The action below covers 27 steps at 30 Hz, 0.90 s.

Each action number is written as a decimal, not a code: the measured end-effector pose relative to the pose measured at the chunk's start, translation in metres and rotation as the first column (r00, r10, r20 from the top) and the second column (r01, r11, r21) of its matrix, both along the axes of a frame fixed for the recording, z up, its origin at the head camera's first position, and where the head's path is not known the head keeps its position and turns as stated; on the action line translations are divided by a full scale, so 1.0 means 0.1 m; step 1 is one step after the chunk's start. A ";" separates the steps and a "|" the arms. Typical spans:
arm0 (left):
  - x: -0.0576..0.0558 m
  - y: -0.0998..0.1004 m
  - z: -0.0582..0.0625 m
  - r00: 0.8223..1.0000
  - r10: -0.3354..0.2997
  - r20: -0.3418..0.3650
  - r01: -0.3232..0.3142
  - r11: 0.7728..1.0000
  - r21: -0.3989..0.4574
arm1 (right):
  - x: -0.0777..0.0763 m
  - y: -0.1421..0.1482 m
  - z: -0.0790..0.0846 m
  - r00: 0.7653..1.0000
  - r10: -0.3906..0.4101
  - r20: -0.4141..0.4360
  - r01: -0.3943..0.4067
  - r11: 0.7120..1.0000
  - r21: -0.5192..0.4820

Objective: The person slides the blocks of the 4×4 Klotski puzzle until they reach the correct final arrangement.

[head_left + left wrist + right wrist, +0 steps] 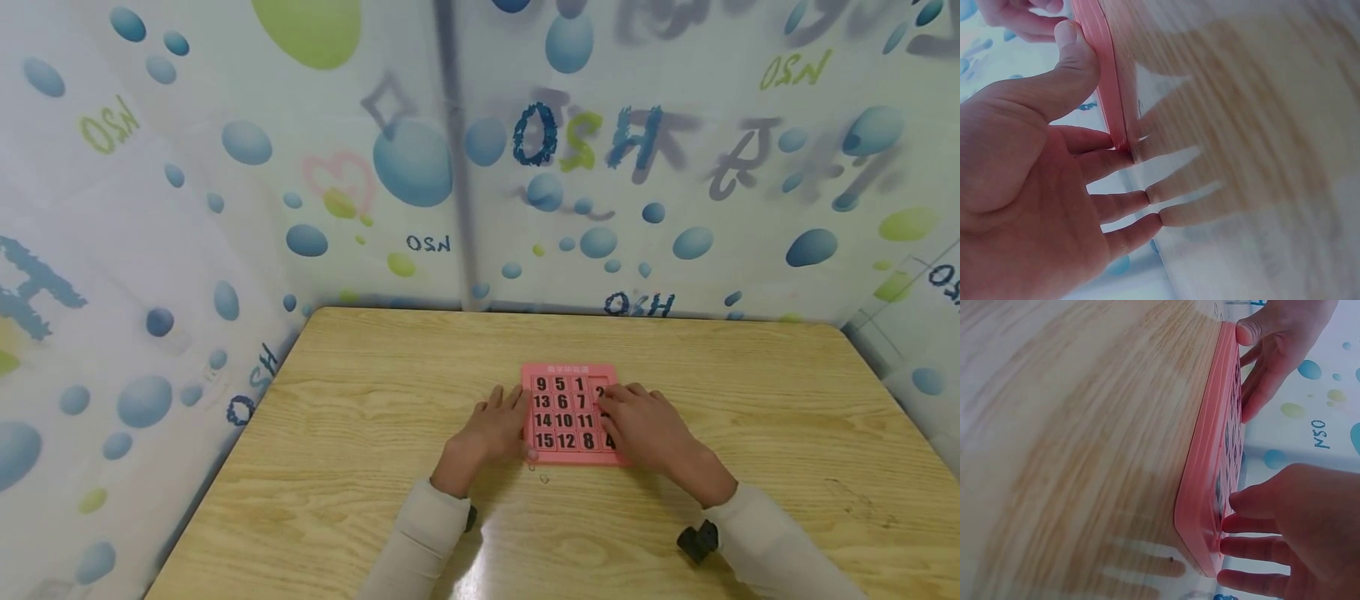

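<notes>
A pink number slide puzzle (573, 457) lies flat on the wooden table, its tiles marked with black numbers. At its left side, my left hand (491, 433) holds the frame: the thumb rests at the near left corner and the other fingers lie along the left edge. In the left wrist view the pink frame (1107, 81) passes between that thumb and the spread fingers. My right hand (651, 427) reaches over the right column, with thumb and fingertips touching the tiles and right edge. It partly hides the 2 and 4 tiles. A bare pink patch shows above the 2.
The wooden table (337, 433) extends around the puzzle. Behind and beside it hang pale sheets (360, 275) printed with blue and green drops. Small clear droplets (544, 479) lie near the puzzle's near left corner. A dark wrist device (698, 542) sits at the right sleeve.
</notes>
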<state>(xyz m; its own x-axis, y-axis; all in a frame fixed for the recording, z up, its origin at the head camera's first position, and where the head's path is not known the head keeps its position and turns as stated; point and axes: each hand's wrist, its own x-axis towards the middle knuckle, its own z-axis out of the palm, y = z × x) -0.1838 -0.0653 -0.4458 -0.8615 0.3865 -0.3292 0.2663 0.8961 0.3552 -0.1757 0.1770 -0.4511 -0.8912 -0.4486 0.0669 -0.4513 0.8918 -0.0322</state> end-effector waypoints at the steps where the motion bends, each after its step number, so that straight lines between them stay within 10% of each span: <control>1: 0.00 0.00 0.00 1.000 0.000 0.001 0.000 1.000 -0.001 | -0.01 0.00 0.00 1.000 -0.004 0.002 0.004 1.000 -0.001; 27: -0.01 0.00 -0.01 1.000 0.000 -0.009 0.000 1.000 -0.006 | -0.14 -0.01 -0.08 0.999 -0.038 -0.015 0.038 0.999 -0.003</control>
